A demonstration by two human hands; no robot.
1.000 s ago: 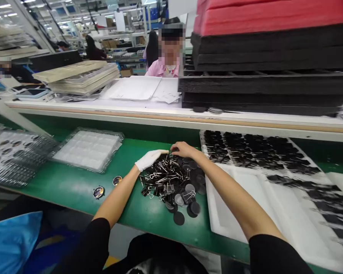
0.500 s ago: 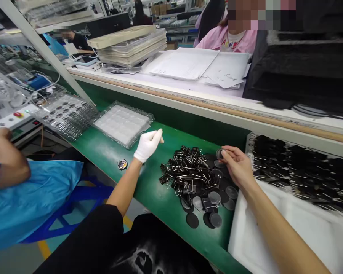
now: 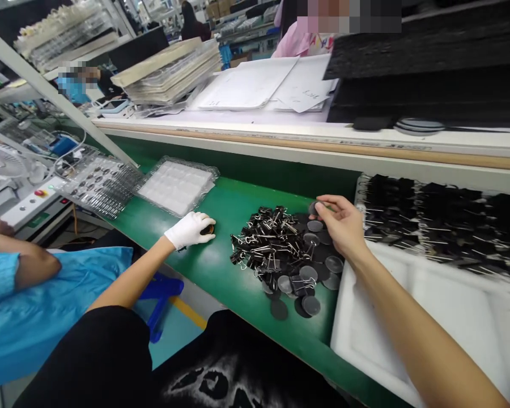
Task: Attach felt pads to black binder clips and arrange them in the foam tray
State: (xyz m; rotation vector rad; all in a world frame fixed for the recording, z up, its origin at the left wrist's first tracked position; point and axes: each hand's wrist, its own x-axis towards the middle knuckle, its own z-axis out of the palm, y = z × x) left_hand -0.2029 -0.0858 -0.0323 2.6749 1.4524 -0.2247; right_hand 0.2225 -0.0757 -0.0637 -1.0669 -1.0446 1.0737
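My left hand [image 3: 191, 230], in a white glove, is low over the green bench with its fingers curled around a small round dark part [image 3: 208, 229] with an orange edge. The glove hides most of that part. Between thumb and fingers, my right hand [image 3: 344, 224], ungloved, pinches a thin grey disc [image 3: 314, 208]. Below it lie loose black and translucent discs [image 3: 308, 273]. Beside these is a heap of black binder clips [image 3: 267, 241], some with their wire handles sticking up.
A clear plastic tray with white compartments [image 3: 176, 186] lies beyond my left hand, near stacked clear trays [image 3: 100, 181]. At right, a white foam tray [image 3: 378, 317] adjoins rows of clipped black pieces [image 3: 450, 221]. A shelf edge [image 3: 259, 139] runs behind. A co-worker in blue [image 3: 68, 300] sits at left.
My left hand has moved left and down from above the bench to the round part, its fingers now around it. My right hand still pinches the disc. The view has shifted slightly.
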